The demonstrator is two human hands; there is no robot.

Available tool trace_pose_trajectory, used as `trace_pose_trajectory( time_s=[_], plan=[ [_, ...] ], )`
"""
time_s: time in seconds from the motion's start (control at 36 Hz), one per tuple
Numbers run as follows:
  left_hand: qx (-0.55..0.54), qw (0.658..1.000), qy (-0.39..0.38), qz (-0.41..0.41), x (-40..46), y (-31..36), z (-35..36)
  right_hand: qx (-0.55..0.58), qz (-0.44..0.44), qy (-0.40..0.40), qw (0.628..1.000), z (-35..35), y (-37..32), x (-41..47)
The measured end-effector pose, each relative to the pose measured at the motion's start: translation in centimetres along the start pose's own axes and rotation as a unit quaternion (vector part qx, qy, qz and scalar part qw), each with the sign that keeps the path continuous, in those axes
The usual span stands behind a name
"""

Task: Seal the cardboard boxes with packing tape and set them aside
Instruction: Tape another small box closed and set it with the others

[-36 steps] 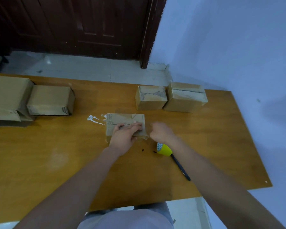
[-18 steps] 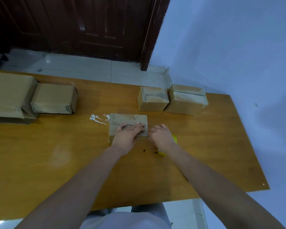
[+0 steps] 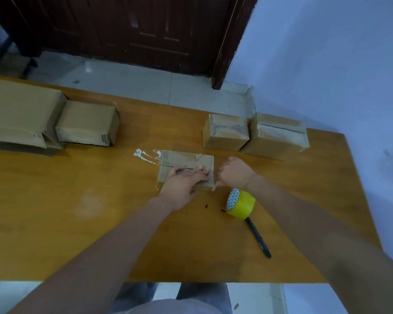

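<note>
A small flat cardboard box (image 3: 186,158) lies at the middle of the wooden table (image 3: 77,211). My left hand (image 3: 184,184) lies on its top, fingers straight along the centre seam, pressing down. My right hand (image 3: 234,173) is at the box's right end, fingers pointing down against that side; the fingertips are mostly hidden. A yellow roll of packing tape (image 3: 241,203) lies on the table just below my right wrist, held by neither hand.
Two small boxes (image 3: 225,133) (image 3: 277,137) stand at the back right. A medium box (image 3: 87,123) and a long box (image 3: 18,114) sit at the back left. A dark pen (image 3: 259,237) lies by the tape roll. White smears (image 3: 143,155) mark the table.
My right hand has shifted from lying flat beside the box to standing against its right end, uncovering the tape roll. My left hand stays on the box top.
</note>
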State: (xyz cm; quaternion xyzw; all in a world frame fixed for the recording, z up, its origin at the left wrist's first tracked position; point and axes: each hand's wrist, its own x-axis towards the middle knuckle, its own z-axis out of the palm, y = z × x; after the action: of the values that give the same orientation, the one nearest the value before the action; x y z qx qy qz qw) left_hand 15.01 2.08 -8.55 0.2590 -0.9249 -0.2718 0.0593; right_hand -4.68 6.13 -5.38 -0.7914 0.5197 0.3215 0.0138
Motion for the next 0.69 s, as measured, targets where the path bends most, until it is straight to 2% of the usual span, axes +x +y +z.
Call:
trace_pose_trajectory(
  time_s=[0.06, 0.19, 0.31, 0.36, 0.42, 0.44, 0.47, 0.53, 0.56, 0.61, 0.67, 0.69],
  plan=[
    [-0.005, 1.000, 0.002, 0.001, -0.1, 0.0, 0.0, 0.027, -0.011, -0.033, 0.999, -0.9, 0.4, 0.6],
    [0.008, 1.000, -0.006, 0.000, -0.1, 0.4, 0.0, 0.059, -0.014, -0.054, 0.997, -1.6, 1.5, 1.7],
    [-0.004, 1.000, 0.002, -0.011, 0.0, 0.5, 0.1, 0.227, 0.065, -0.069, 0.969, -1.0, 1.5, 1.6],
    [-0.050, 0.998, 0.005, -0.041, 0.2, 0.7, -0.1, 0.309, 0.103, -0.077, 0.942, -0.8, 1.3, 1.3],
    [-0.122, 0.989, 0.004, -0.090, 0.5, 1.0, -0.7, 0.329, 0.131, -0.065, 0.933, -1.2, 1.2, 0.8],
    [-0.194, 0.974, 0.003, -0.114, 0.6, 1.2, -1.1, 0.331, 0.151, -0.052, 0.930, -1.4, 1.2, 0.4],
    [-0.299, 0.945, 0.013, -0.132, 0.6, 1.4, -1.7, 0.335, 0.174, -0.035, 0.925, -1.6, 1.1, 0.0],
    [-0.487, 0.854, 0.069, -0.168, 0.6, 2.2, -3.2, 0.360, 0.224, -0.008, 0.906, -1.7, 0.8, -1.0],
    [-0.526, 0.821, 0.110, -0.194, 0.6, 2.4, -4.0, 0.380, 0.246, 0.002, 0.892, -1.7, 0.5, -1.4],
    [-0.515, 0.796, 0.206, -0.243, 0.3, 2.3, -5.3, 0.435, 0.291, 0.030, 0.852, -1.6, -0.3, -2.1],
    [-0.456, 0.793, 0.279, -0.291, 0.1, 1.1, -5.7, 0.494, 0.335, 0.072, 0.799, -1.9, -1.2, -2.6],
    [-0.416, 0.799, 0.288, -0.325, 0.0, 0.4, -5.8, 0.526, 0.351, 0.090, 0.769, -2.0, -1.6, -2.7]
  ],
)
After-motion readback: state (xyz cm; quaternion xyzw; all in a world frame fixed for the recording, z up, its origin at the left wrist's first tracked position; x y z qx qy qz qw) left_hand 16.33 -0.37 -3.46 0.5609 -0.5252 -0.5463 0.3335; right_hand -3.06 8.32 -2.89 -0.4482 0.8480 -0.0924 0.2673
